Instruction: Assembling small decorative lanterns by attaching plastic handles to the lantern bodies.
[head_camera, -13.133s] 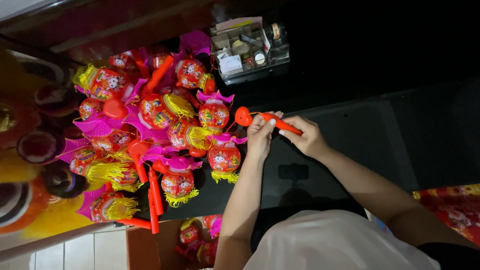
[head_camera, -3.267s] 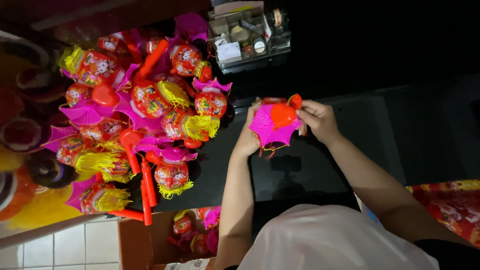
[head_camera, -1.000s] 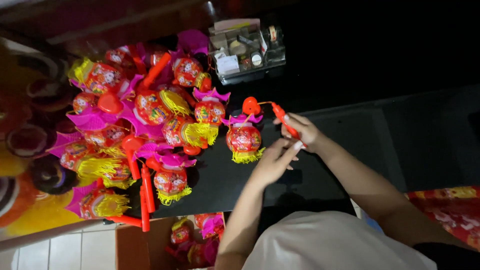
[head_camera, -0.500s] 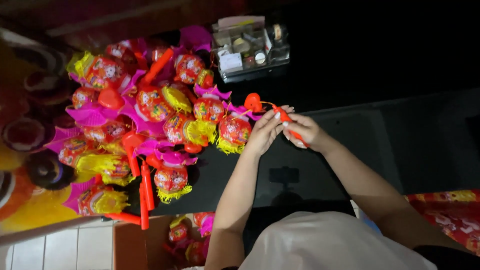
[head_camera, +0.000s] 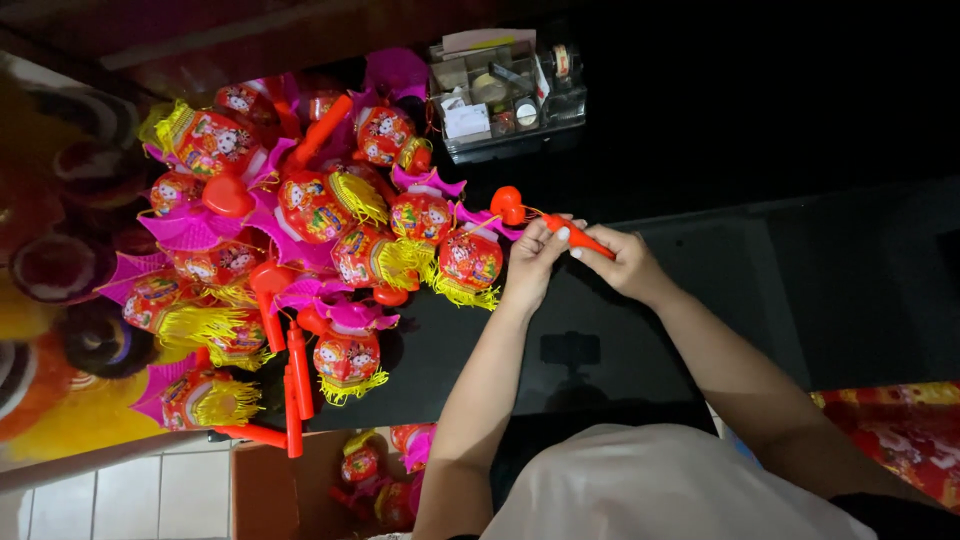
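Red lantern (head_camera: 470, 262) had come down off the pink backing since 3 s ago; now hung by the pile (head_camera: 300, 220). Our left hand (head_camera: 528, 268) and right hand (head_camera: 622, 262) both gripped its stick (head_camera: 575, 236) w/ fingers over the table (head_camera: 450, 350).

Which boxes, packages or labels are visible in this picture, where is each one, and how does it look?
Clear plastic organiser box: top centre on the dark table, rectangular, holding small white and grey items.
Brown cardboard box: bottom left, below the table edge, open, with red lanterns inside.
No screens or signs can be seen.
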